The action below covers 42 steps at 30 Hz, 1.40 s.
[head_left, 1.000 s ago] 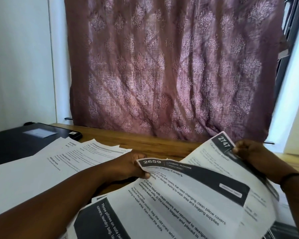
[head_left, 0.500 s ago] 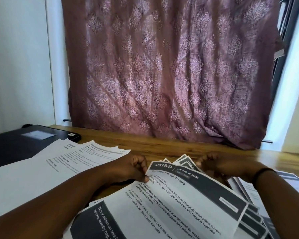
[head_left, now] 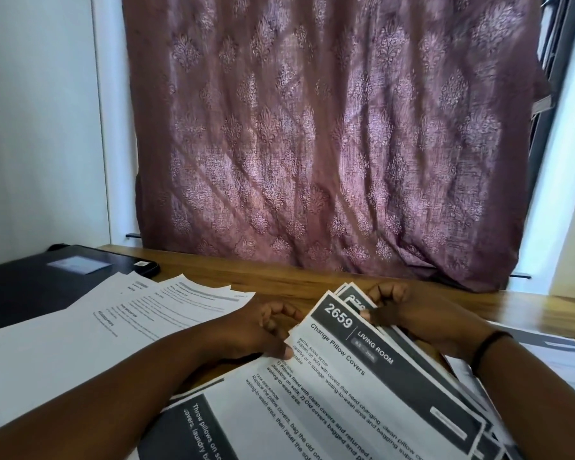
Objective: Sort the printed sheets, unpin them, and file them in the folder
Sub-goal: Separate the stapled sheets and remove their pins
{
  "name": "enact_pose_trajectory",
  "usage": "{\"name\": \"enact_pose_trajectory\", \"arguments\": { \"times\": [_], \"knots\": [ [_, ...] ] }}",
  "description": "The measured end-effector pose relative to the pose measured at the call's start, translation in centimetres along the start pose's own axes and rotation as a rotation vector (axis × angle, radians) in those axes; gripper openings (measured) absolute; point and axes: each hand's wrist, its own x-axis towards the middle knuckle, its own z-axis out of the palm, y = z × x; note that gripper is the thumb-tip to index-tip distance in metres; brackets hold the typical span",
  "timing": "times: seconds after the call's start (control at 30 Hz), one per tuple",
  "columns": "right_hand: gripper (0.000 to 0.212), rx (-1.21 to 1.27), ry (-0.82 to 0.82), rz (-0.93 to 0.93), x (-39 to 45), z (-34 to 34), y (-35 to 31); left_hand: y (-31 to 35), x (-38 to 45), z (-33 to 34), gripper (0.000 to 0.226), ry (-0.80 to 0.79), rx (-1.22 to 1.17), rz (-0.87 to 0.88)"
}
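Observation:
A fanned stack of printed sheets (head_left: 372,386) with dark headers lies in front of me; the top one reads "2659 Living Room, Change Pillow Covers". My left hand (head_left: 266,330) grips the stack's left edge, thumb on the top sheet. My right hand (head_left: 409,313) holds the stack's far corner, thumb pressing the fanned upper corners. A second spread of white printed sheets (head_left: 146,313) lies on the left of the wooden table (head_left: 289,280). A black folder (head_left: 30,287) with a pale label lies at the far left, partly under those sheets.
A patterned mauve curtain (head_left: 329,144) hangs right behind the table's far edge. A small dark object (head_left: 145,267) sits on the folder's corner. More sheets (head_left: 551,353) lie at the right under my forearm. White wall stands on the left.
My right hand laid the lifted sheet "2747" back down and moved left onto the stack's upper corner. The sheets now lie fanned together. My left hand kept its grip.

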Motion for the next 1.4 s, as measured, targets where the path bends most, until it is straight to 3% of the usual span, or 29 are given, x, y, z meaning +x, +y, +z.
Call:
{"name": "enact_pose_trajectory", "arguments": {
  "times": [0.1,0.23,0.33,0.43,0.53,0.63,0.77,0.83,0.93,1.03,1.23,1.4],
  "knots": [
    [0.066,-0.054,-0.099,0.076,-0.5,0.2,0.0,0.4,-0.4,0.3,0.025,-0.005,0.063,0.016],
    [0.07,0.065,-0.278,0.126,-1.5,-1.0,-0.1,0.2,-0.4,0.2,0.021,0.009,0.088,0.018],
    [0.078,0.133,-0.104,0.145,-1.5,-1.6,-0.5,0.2,-0.4,0.3,0.021,0.013,0.138,0.046],
    [0.057,-0.192,0.159,0.069,-0.4,-1.7,0.9,0.4,-0.4,0.3,0.019,0.063,0.273,0.155],
    [0.031,-0.322,0.084,0.132,-0.3,-0.7,1.7,0.2,-0.4,0.3,0.021,0.07,0.285,0.198],
    [0.031,-0.328,-0.045,0.155,-0.2,0.5,1.6,0.2,-0.6,0.4,0.026,0.084,0.241,0.223],
    [0.045,-0.365,-0.074,0.1,0.6,1.1,2.0,0.3,-0.7,0.6,0.024,0.14,0.135,0.248],
    [0.033,-0.285,-0.03,0.06,0.7,1.0,1.8,0.6,-0.9,0.8,0.02,0.161,0.141,0.258],
    [0.033,-0.137,0.068,-0.004,0.7,0.4,1.1,0.9,-1.0,0.8,0.025,0.181,0.168,0.234],
    [0.035,-0.164,0.082,-0.056,0.3,0.4,0.4,1.1,-1.0,0.9,0.034,0.176,0.125,0.192],
    [0.017,-0.193,0.129,-0.139,-0.1,0.9,-0.1,0.8,-1.1,0.7,0.028,0.186,0.124,0.259],
    [0.015,-0.338,0.2,-0.209,-0.6,0.0,-0.3,1.0,-1.2,0.7,0.014,0.197,0.182,0.253]
  ]
}}
